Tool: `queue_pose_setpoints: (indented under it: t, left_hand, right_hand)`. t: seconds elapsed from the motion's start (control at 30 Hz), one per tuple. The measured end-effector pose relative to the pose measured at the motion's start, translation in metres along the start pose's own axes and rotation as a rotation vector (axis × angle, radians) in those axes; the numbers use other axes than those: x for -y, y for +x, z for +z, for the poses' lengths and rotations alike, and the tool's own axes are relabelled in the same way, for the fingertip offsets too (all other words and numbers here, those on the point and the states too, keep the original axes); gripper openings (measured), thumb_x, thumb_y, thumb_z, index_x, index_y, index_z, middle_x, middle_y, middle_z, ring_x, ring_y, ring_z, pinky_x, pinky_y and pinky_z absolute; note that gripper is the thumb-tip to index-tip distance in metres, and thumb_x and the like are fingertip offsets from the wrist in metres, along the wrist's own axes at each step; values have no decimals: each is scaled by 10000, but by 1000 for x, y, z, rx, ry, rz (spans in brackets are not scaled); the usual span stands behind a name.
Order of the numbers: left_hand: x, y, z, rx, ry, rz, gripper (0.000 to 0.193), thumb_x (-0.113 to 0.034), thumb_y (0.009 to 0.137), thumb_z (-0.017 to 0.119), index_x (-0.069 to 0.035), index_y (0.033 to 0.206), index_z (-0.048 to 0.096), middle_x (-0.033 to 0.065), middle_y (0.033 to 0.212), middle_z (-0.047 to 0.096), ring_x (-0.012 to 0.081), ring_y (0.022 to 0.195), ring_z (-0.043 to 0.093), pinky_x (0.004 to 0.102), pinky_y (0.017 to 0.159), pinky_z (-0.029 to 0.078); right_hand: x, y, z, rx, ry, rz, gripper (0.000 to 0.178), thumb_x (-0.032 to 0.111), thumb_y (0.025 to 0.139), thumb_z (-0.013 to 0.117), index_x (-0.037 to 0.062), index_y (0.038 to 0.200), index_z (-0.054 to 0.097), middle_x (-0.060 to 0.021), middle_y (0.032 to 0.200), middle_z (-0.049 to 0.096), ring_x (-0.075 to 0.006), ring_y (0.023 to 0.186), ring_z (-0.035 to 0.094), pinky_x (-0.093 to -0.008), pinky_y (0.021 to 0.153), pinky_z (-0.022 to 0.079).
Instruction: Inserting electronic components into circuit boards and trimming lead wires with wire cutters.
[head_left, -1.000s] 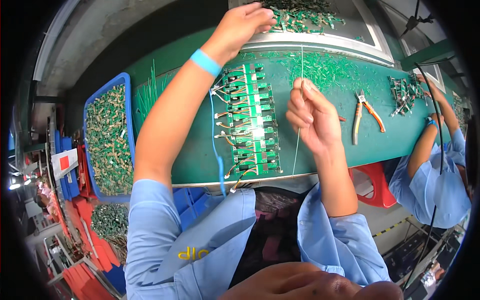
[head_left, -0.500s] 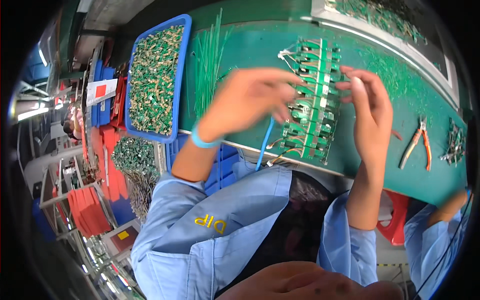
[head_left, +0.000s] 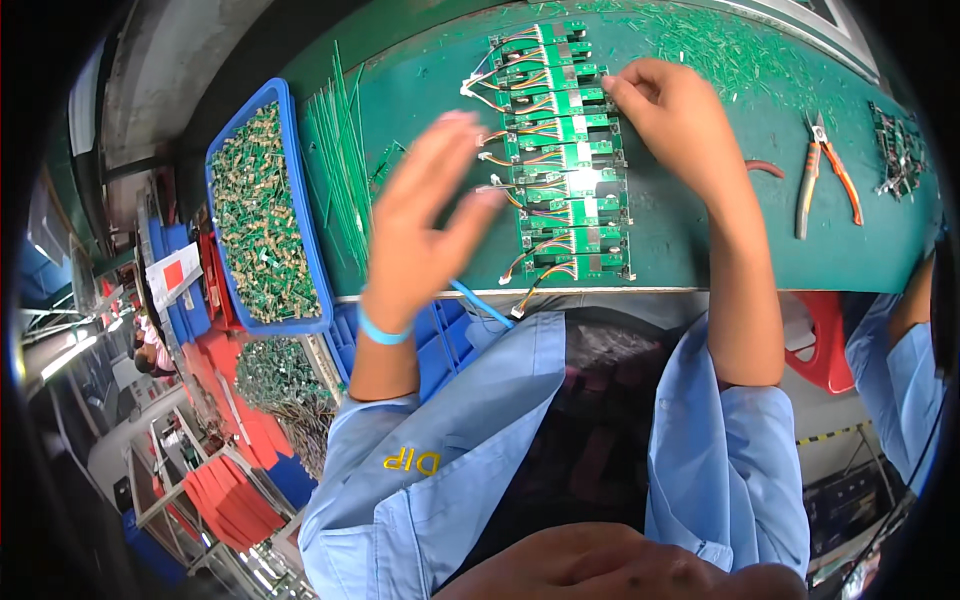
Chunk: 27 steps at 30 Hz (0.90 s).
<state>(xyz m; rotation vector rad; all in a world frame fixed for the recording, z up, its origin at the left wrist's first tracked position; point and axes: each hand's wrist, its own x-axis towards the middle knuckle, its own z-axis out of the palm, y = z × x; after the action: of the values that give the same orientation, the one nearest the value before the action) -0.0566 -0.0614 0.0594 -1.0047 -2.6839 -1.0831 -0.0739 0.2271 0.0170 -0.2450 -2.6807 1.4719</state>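
A long green circuit board panel (head_left: 580, 155), made of several small boards side by side, lies on the green bench. Coloured wire leads (head_left: 540, 133) with white plugs stick out from its left side. My left hand (head_left: 425, 205), wearing a light blue wristband, hovers at the left of the plugs, fingers stretched out and slightly blurred, holding nothing. My right hand (head_left: 672, 120) is at the panel's upper right edge. Its thumb and forefinger are pinched together there on the edge; the other fingers are curled under and partly hidden.
A blue tray (head_left: 300, 210) full of small board parts stands at the left, beside long thin green strips (head_left: 340, 150). Orange-handled cutters (head_left: 825, 175) and a pile of dark parts (head_left: 898, 150) lie at the right. Green scraps (head_left: 720, 50) cover the far bench. A co-worker's sleeve (head_left: 890, 370) shows at right.
My left hand has moved off the panel to its left and its fingers have spread. My right hand has closed to a pinch at the panel's edge. The view has shifted.
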Motion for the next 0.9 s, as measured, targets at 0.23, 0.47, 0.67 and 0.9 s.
queue_pose_setpoints:
  t: [0.23,0.47,0.67,0.9]
  left_hand:
    - [-14,19,64,273,245,64,920,-505,961,759,-34,1673,416,174,1773,356,420,1659,265,622,1340,141]
    - [-14,23,71,259,259,85,942,-528,924,792,52,1597,477,219,1747,384,467,1642,271,696,1310,139]
    - [-14,21,72,262,268,101,941,-520,929,787,43,1609,463,218,1755,371,463,1646,265,698,1310,124]
    - [-14,10,69,250,213,87,967,-525,912,797,32,1623,451,209,1768,348,447,1658,246,714,1307,77]
  right_hand:
    - [18,1,20,-162,-307,-184,230,190,871,697,-18,773,708,-145,688,695,-333,539,594,-425,549,504]
    - [7,2,25,-204,-307,-201,162,185,827,710,32,775,696,-117,686,669,-330,533,576,-449,522,476]
    - [21,1,17,-255,-276,-345,223,230,909,698,15,851,699,-97,724,685,-298,593,597,-414,580,490]
    - [4,-23,-30,471,1122,174,273,258,975,684,17,846,677,-63,714,661,-232,595,567,-365,567,460]
